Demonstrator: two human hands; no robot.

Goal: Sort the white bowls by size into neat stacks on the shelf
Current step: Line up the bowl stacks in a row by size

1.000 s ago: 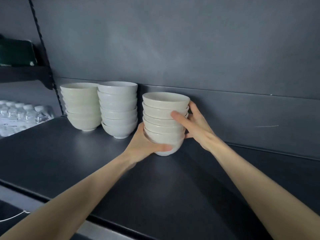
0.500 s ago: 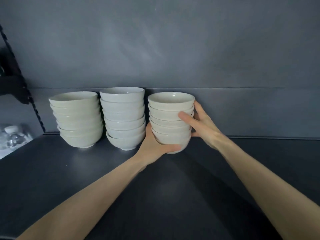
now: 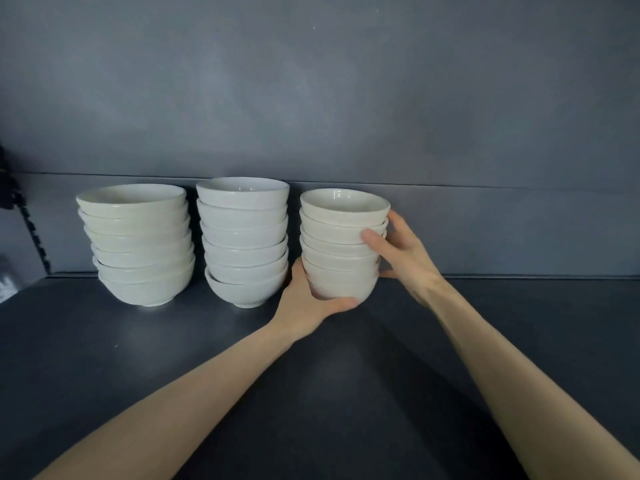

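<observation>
Left hand [image 3: 306,301] cups small stack [image 3: 341,237] at base, right hand [image 3: 403,259] fingers curl round its side, ctr-right of frame. Risk: uneven push tips it into mid stack [image 3: 244,237].

Head-worn, close, down onto shelf [image 3: 104,375]
</observation>
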